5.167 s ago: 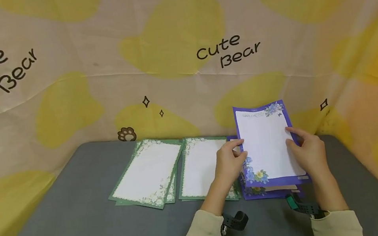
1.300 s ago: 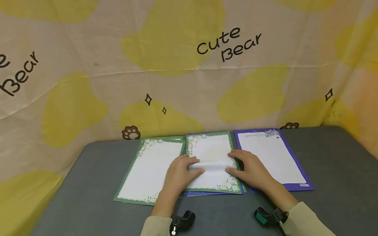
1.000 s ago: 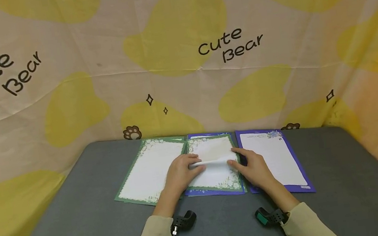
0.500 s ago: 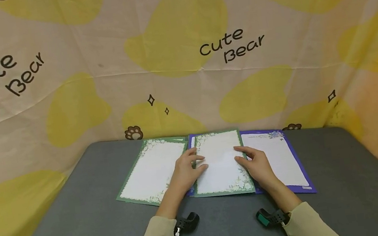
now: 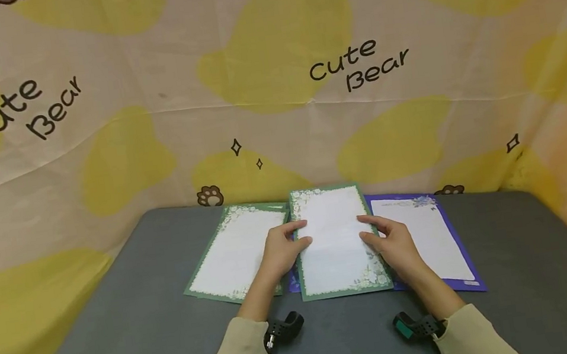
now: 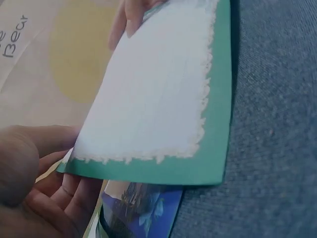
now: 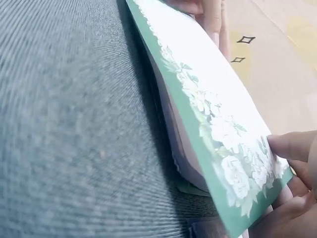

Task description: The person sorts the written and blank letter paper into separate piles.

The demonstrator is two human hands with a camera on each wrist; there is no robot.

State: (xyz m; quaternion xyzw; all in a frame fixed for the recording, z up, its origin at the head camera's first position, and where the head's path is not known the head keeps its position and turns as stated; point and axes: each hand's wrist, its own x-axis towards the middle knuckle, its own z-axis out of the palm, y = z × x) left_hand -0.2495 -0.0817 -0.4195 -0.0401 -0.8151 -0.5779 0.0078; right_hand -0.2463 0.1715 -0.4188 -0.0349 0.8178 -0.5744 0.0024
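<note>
The load is being carried in three side-by-side groups by a grey table (image 5: 138,339) with a finely ribbed surface. At the left, green-bordered sheets (image 5: 234,255) are being supported at a slant, overlapping one another. In the middle, a purple sheet (image 5: 294,283) is being largely hidden from the head view. At the right, a purple-bordered sheet (image 5: 428,235) with blue flowers is being supported flat.

A pale cloth backdrop (image 5: 277,130) is hanging behind a dark grey table (image 5: 122,342), showing yellow blotches (image 5: 287,45), black "Cute Bear" lettering (image 5: 360,65) and brown paw prints (image 5: 209,196), while a crease (image 5: 231,106) is running across it
</note>
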